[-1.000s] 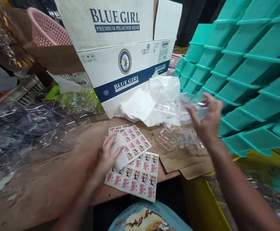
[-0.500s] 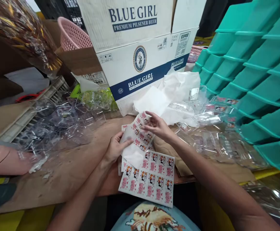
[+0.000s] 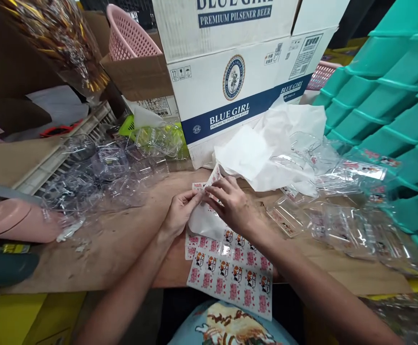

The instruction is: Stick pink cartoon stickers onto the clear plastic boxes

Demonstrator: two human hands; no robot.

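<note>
My left hand [image 3: 183,212] pinches the edge of a sticker sheet [image 3: 205,223] between thumb and forefinger. The sheet is bent, with its plain white back showing in front and printed stickers at its upper edge. My right hand [image 3: 233,203] is closed on the same sheet, its fingertips meeting my left thumb. Whether a single sticker is between those fingertips is hidden. Below, a flat sheet of cartoon stickers [image 3: 226,275], pink and orange-black in rows, overhangs the table's front edge. Other printed sheets lie partly covered under my hands.
Clear plastic containers lie piled at left [image 3: 110,163] and right [image 3: 342,225]. White crumpled paper [image 3: 288,124] rests before a Blue Girl beer box [image 3: 209,81]. Teal bins [image 3: 392,105] are stacked at right. A pink bottle [image 3: 18,220] lies at left on the cardboard-covered table [image 3: 130,239].
My right hand has moved in against my left fingertips, now closed where its fingers were more spread. The held sheet is more folded over. The camera's view has shifted.
</note>
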